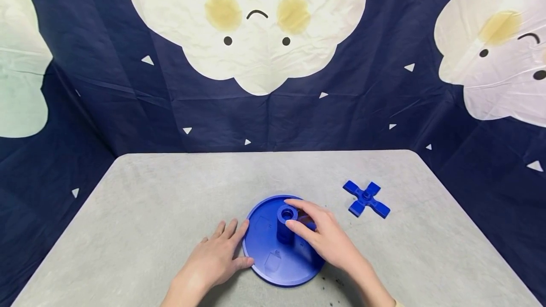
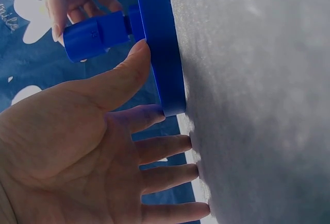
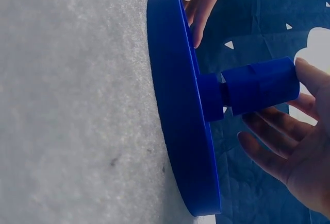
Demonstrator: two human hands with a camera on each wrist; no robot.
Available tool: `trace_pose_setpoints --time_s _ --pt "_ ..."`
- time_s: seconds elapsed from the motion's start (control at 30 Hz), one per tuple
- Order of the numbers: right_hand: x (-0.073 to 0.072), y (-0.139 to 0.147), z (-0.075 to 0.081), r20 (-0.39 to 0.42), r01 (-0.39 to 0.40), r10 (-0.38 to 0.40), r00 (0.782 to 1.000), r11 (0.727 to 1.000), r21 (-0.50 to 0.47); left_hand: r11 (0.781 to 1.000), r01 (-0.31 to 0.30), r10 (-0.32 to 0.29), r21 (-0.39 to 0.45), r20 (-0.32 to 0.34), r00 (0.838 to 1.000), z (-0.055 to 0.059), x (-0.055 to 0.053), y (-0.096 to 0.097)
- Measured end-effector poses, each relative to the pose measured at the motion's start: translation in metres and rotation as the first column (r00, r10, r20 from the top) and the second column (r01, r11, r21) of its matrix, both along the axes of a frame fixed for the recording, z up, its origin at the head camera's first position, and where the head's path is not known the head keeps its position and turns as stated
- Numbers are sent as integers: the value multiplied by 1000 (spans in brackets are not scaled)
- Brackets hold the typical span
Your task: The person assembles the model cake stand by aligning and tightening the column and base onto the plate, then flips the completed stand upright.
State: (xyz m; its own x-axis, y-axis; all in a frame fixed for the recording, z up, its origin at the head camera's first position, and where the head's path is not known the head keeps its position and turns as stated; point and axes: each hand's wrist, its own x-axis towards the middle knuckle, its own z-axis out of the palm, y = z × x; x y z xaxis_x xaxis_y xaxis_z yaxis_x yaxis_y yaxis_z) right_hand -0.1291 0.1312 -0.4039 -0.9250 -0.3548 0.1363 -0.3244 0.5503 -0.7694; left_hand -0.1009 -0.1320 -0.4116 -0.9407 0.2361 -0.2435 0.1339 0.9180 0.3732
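A round blue tray-like disc (image 1: 262,238) with a low raised rim lies on the table. Over its middle stands a hollow blue cylinder (image 1: 285,231), open at the top. My right hand (image 1: 327,236) holds that cylinder near its upper end, thumb on one side and fingertips on the other. In the right wrist view a narrow neck shows between the cylinder (image 3: 264,86) and a short round boss (image 3: 210,98) on the disc. My left hand (image 1: 215,257) is spread flat at the disc's left side, its thumb and index finger touching the rim.
A blue cross-shaped piece (image 1: 366,198) with a small central peg lies right of the disc, behind my right hand. The grey table (image 1: 162,193) ends at a dark blue cloth (image 1: 222,117) with cloud prints. Small dark specks (image 1: 339,282) dot the table near my right forearm.
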Motion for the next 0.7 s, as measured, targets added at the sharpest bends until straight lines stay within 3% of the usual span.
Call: trace_pose_setpoints --time_s 0.27,0.57,0.7 --pt "1 2 1 -23 -51 51 998 999 -3 1000 -3 3 -1 7 1000 1 0 0" --pt "0 -3 1 -89 39 -39 995 999 9 1000 -6 6 3 -2 1000 1 1 0" --pt "0 -3 0 -94 44 -43 995 999 15 1000 -5 5 3 -3 1000 1 1 -1"
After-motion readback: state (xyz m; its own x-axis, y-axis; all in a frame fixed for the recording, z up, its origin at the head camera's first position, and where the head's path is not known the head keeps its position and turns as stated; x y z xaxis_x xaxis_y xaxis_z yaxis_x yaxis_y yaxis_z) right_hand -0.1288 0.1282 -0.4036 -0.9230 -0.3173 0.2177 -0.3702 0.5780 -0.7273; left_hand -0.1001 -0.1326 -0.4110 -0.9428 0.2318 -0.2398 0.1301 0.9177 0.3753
